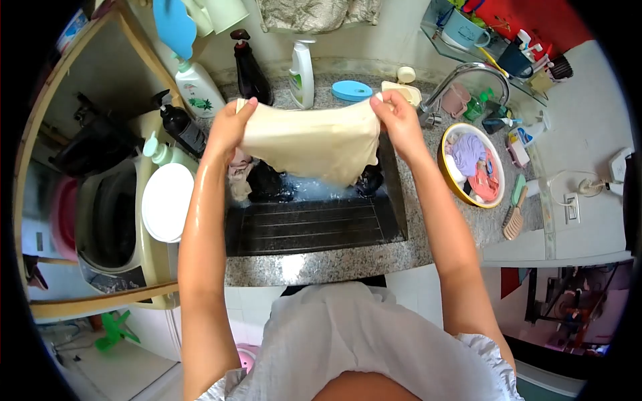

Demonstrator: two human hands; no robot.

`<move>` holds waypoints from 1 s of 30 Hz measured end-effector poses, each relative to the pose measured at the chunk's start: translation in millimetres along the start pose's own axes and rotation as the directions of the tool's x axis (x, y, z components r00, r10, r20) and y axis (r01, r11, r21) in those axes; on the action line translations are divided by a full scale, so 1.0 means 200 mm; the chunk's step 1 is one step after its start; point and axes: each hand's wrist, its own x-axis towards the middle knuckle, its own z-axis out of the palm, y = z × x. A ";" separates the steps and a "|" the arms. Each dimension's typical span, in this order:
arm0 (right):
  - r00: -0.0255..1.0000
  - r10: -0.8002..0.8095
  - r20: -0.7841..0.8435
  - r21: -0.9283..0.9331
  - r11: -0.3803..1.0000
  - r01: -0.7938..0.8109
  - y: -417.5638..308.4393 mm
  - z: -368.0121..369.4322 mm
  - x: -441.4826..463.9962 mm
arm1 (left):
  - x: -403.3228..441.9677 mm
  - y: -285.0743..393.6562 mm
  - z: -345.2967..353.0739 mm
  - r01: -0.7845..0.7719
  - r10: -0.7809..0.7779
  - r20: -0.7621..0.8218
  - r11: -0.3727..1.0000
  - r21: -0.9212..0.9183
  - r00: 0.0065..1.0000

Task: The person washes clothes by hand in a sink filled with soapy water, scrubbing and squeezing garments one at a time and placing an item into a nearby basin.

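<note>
A wet cream-coloured piece of fabric (311, 140), perhaps a garment, is stretched wide above the sink. My left hand (231, 127) is closed on its upper left corner, and my right hand (401, 123) grips the upper right corner. Below the fabric's lower edge, soapy water (311, 188) shows in the dark basin. Black cloth (267, 184) lies in that water, with a pale pinkish cloth (239, 175) beside it under my left hand. A ribbed black washboard slope (307, 224) forms the near side of the sink.
Right of the sink, a yellow-rimmed basin (447, 184) holds clothes, with a brush (515, 222) beside it. A curved faucet (468, 69) rises behind my right hand. Bottles, including a white one (302, 77), and a blue soap dish (352, 90) line the back. A white round lid (167, 202) is at left.
</note>
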 end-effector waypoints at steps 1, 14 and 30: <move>1.000 -0.023 -0.019 0.002 1.000 0.023 0.03 0.02 -0.02 | 0.02 -0.04 0.00 -0.048 0.049 -0.019 0.998 0.034 0.999; 0.842 -0.376 0.386 -0.580 0.611 0.539 1.27 0.40 -0.11 | 0.10 -1.30 0.48 -0.088 0.182 -0.027 0.594 0.800 0.983; 0.853 0.410 0.322 -0.366 0.885 -0.287 1.59 0.35 0.01 | 0.30 -1.64 0.35 -0.121 -0.046 0.171 0.528 0.840 0.984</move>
